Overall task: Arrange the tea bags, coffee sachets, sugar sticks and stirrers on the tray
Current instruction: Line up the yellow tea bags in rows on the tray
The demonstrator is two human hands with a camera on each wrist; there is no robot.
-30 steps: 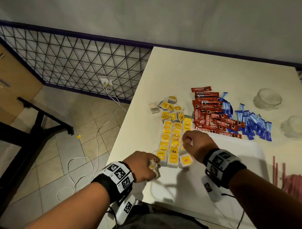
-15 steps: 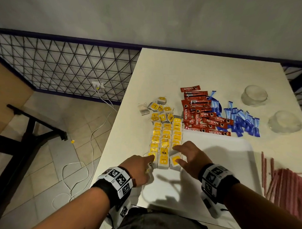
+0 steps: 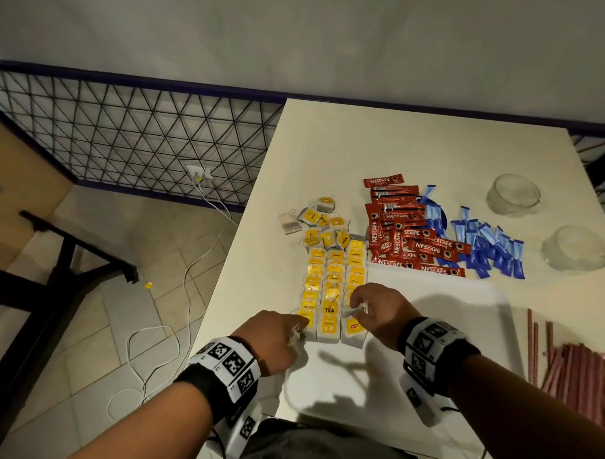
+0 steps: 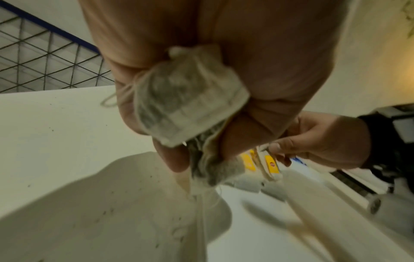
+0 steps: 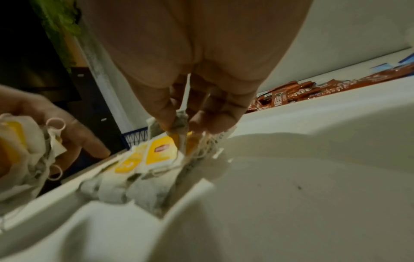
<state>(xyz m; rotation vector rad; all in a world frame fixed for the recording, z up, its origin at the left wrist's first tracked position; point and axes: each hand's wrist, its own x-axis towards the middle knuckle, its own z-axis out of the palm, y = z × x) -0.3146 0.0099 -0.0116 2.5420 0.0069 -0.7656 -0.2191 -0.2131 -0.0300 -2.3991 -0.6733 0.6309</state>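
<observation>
Left hand (image 3: 273, 334), lower centre of the head view, is curled tight round a bunch of spare tea bags (image 4: 188, 99) at the tray's (image 3: 427, 336) left edge. Just right, three rows of yellow-tagged tea bags (image 3: 333, 292) lie on the tray; right hand (image 3: 380, 311) pinches what looks like one bag's top (image 5: 181, 122), blurred. Upper right: Nescafe sachets (image 3: 414, 240), blue sugar sticks (image 3: 489, 246); pink stirrers (image 3: 580, 373) at right edge.

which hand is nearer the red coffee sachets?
Right. The right hand sits just below the coffee sachets, pinching a tea bag at the rows' right column. The left hand is lower and further left, gripping tea bags.
</observation>
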